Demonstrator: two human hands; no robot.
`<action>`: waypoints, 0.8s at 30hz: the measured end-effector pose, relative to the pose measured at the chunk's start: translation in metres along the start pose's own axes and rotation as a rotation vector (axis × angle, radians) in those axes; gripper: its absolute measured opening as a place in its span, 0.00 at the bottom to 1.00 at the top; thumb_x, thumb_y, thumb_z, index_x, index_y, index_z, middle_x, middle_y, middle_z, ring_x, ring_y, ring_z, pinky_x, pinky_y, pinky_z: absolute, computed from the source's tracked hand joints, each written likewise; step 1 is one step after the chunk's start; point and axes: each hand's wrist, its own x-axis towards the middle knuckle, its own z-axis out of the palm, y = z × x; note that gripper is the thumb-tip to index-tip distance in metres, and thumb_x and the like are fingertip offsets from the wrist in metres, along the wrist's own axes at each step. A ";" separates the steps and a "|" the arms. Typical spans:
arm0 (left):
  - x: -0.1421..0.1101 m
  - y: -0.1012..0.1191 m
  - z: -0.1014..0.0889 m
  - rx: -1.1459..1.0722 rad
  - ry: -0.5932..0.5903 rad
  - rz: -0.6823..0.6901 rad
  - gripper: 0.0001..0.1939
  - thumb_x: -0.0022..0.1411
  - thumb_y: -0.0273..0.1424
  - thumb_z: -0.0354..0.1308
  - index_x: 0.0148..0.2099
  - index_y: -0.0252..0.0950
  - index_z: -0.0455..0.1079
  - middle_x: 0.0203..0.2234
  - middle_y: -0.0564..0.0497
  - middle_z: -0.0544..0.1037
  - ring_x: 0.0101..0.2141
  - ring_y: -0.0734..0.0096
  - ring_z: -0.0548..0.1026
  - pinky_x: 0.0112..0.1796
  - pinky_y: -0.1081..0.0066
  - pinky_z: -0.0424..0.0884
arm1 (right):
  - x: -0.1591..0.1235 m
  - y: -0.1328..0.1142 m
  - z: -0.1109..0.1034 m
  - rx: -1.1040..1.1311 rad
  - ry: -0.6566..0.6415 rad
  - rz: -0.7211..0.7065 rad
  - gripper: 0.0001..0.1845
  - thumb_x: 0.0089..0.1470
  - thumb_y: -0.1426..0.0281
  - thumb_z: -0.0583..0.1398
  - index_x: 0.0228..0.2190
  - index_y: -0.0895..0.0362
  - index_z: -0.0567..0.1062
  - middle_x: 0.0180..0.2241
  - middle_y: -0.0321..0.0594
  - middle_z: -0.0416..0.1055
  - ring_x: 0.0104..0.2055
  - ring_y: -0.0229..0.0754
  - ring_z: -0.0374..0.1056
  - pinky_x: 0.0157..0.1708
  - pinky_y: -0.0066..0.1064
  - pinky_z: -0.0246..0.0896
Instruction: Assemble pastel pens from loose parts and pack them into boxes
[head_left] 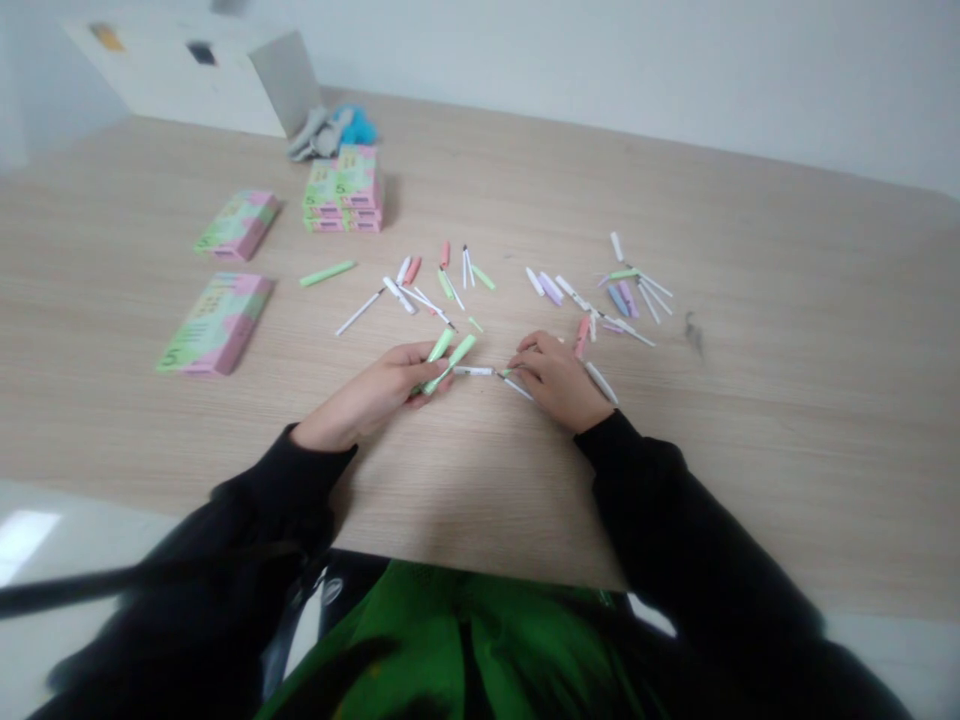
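Note:
My left hand (382, 390) is closed around light green pen parts (454, 362), two pieces of which stick up past the fingers. To its right, my right hand (555, 380) rests low over the table, its fingers curled together at a small green pen part (506, 372). A white pen refill (516, 386) with a dark tip lies under those fingertips. Between the hands is a white pen piece (474, 371). Beside the right hand lie a red pen cap (582, 336) and a white pen barrel (601, 382).
Loose pen parts and refills (400, 294) are scattered beyond my hands, with another cluster (628, 290) at the right. A whole green pen (328, 273) lies at the left. Pink-green boxes (214, 325) are stacked and laid out there, near gloves (330, 132) and a white carton (202, 85).

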 end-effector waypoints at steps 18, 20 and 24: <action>-0.003 -0.010 0.022 -0.036 -0.177 -0.023 0.21 0.65 0.45 0.61 0.28 0.35 0.64 0.12 0.62 0.57 0.15 0.82 0.52 0.18 0.77 0.50 | -0.010 -0.057 -0.015 0.765 0.073 0.128 0.05 0.57 0.74 0.61 0.34 0.55 0.79 0.29 0.35 0.76 0.33 0.39 0.71 0.36 0.33 0.63; -0.003 -0.010 0.023 0.002 -0.168 -0.028 0.19 0.64 0.45 0.62 0.32 0.34 0.67 0.14 0.62 0.59 0.16 0.82 0.54 0.19 0.76 0.50 | -0.010 -0.058 -0.014 0.802 0.072 0.162 0.03 0.57 0.72 0.63 0.32 0.55 0.78 0.28 0.35 0.76 0.32 0.39 0.71 0.36 0.32 0.63; -0.002 -0.010 0.023 0.050 -0.148 -0.022 0.19 0.63 0.46 0.63 0.34 0.34 0.69 0.15 0.61 0.59 0.17 0.81 0.54 0.20 0.76 0.50 | -0.010 -0.058 -0.009 0.760 0.092 0.141 0.04 0.57 0.71 0.62 0.31 0.55 0.78 0.29 0.35 0.78 0.33 0.40 0.72 0.37 0.33 0.65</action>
